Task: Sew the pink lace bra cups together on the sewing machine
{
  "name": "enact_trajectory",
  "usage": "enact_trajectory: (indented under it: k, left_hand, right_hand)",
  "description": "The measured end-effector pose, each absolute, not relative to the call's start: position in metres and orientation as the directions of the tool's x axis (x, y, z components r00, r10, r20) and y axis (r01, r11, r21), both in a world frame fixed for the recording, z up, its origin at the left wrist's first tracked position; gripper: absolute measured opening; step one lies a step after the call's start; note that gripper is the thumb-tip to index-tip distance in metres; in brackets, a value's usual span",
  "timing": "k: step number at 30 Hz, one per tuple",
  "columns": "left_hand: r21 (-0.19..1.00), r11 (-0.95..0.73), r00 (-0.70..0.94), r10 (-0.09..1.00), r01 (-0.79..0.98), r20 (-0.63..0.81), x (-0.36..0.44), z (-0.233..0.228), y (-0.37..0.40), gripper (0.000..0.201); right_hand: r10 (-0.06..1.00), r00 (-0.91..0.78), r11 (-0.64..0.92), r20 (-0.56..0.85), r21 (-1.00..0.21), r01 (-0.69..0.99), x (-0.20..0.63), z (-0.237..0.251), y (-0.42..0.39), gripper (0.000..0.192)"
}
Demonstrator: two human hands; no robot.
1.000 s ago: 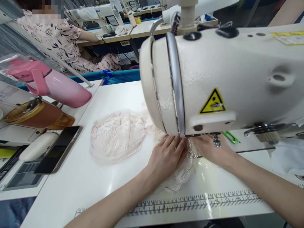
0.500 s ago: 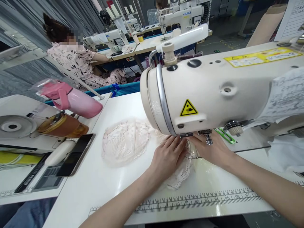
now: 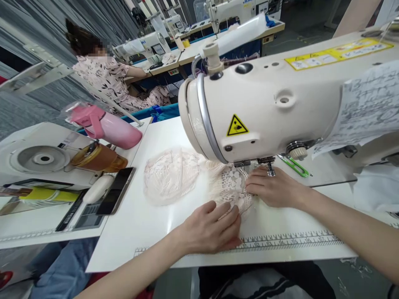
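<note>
A pale pink lace garment lies on the white table (image 3: pixel 149 232). Its rounded cup (image 3: pixel 170 174) is spread to the left, and its lace edge (image 3: pixel 230 187) runs under the presser foot (image 3: pixel 269 166) of the cream sewing machine (image 3: pixel 264 104). My right hand (image 3: pixel 274 189) is curled on the lace just in front of the presser foot, fingertips pinching the fabric. Nearer the table's front edge, my left hand (image 3: pixel 212 226) lies flat with its fingers apart and its fingertips on the lace's lower edge.
Green snips (image 3: pixel 294 165) lie behind my right hand. A printed ruler (image 3: pixel 296 241) runs along the table front. At left are a pink bottle (image 3: pixel 109 126), an amber bottle (image 3: pixel 99 157) and a phone (image 3: pixel 116 190). A person (image 3: pixel 106 79) sews at the back left. White cloth (image 3: pixel 374 191) lies at right.
My left hand has drawn back from the presser foot toward the table's front edge. More of the lace edge is now uncovered. The camera has lifted and shifted.
</note>
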State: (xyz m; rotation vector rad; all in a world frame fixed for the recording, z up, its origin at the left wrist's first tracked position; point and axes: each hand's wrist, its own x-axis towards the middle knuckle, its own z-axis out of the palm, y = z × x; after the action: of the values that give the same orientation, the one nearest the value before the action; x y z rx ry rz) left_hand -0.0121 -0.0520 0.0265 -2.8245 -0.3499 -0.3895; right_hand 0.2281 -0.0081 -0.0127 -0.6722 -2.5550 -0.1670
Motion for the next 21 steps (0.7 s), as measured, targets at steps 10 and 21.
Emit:
enact_trajectory:
  k: [10, 21]
  left_hand:
    - [0.432, -0.55, 0.552, 0.823, 0.715, 0.134, -0.016, 0.057, -0.049, 0.02]
    - [-0.02, -0.876, 0.803, 0.432, 0.482, 0.409, 0.011, 0.008, -0.015, 0.021]
  right_hand:
    - [0.463, -0.764, 0.885, 0.45, -0.197, 0.421, 0.231, -0.014, -0.004, 0.017]
    - [0.449, -0.723, 0.882, 0.526, -0.13, 0.453, 0.235, -0.009, -0.004, 0.013]
